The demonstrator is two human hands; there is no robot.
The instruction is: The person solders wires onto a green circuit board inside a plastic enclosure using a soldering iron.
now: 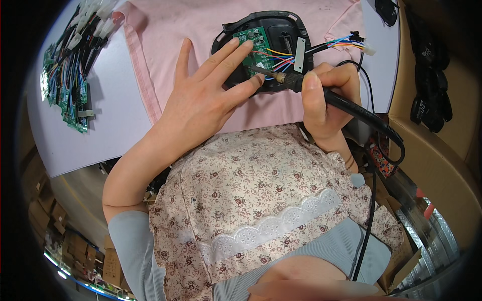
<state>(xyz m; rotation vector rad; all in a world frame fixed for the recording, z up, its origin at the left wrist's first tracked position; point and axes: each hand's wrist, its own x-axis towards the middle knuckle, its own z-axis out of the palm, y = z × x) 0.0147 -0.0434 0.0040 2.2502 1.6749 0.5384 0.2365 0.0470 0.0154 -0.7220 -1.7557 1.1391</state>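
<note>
My left hand (pixel 203 90) lies with its fingers spread over a green circuit board (pixel 257 36), several fingertips resting on the board. The board sits inside a rounded black plastic housing (pixel 296 25). In my right hand (pixel 329 98) is a black-handled soldering iron (pixel 361 109), its tip over the board beside my left fingers. Whether the tip touches the board I cannot tell. Coloured wires (pixel 283 61) run rightward from the board, past a pale flat strip (pixel 299 55), to a white connector (pixel 369 49) and a small black connector (pixel 357 36).
Pink cloth (pixel 175 20) covers part of the white table (pixel 120 135). Several wired green boards (pixel 75 98) lie bundled at the left. To the right, a cardboard box (pixel 401 105) holds black plastic parts (pixel 431 95). The iron's cable (pixel 371 215) hangs near my right arm.
</note>
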